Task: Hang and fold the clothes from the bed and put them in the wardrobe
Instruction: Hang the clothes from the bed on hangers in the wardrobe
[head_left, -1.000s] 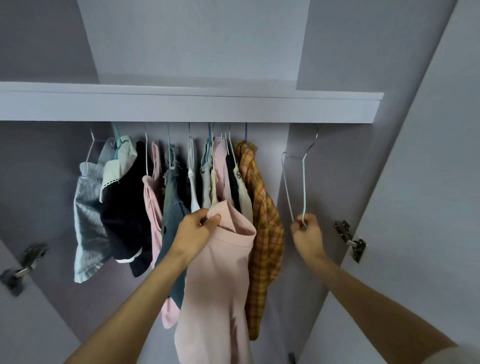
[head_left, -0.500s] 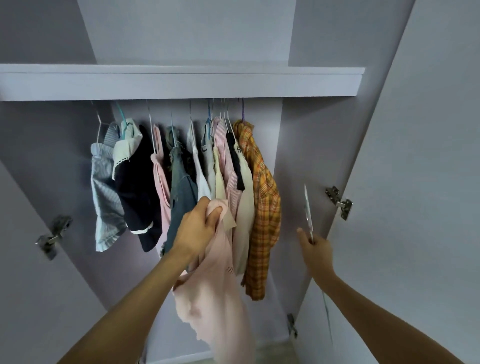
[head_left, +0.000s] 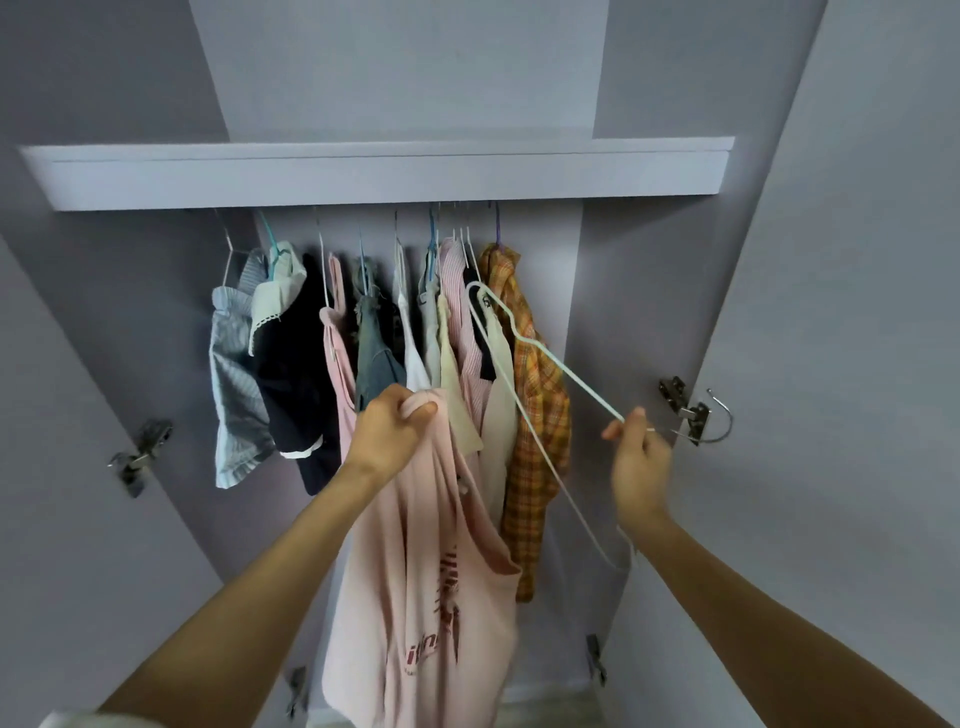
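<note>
The pink T-shirt hangs from my left hand, in front of the open wardrobe. I have its top edge bunched in my fist, fingers curled round the fabric, and the rest drops straight down between my forearms, with dark red lettering showing low on the front (too creased for me to read). My right hand pinches a white wire hanger near its neck, thumb and fingers closed on the wire. The hanger lies tilted: its triangle reaches up and left across the hanging clothes, and its metal hook sticks out to the right, just beside the door hinge. The hanger and the T-shirt are apart; nothing of the shirt is on the wire.

Behind them a row of clothes hangs under the wardrobe's shelf. Nearest the hanger is an orange plaid shirt, then a cream top and a pink striped shirt. Further left come a denim piece, a pale pink top, a dark navy garment with a white collar, and a light blue striped one at the end. The rail itself is hidden behind the shelf edge, I think. Another hinge sits on the left door.
</note>
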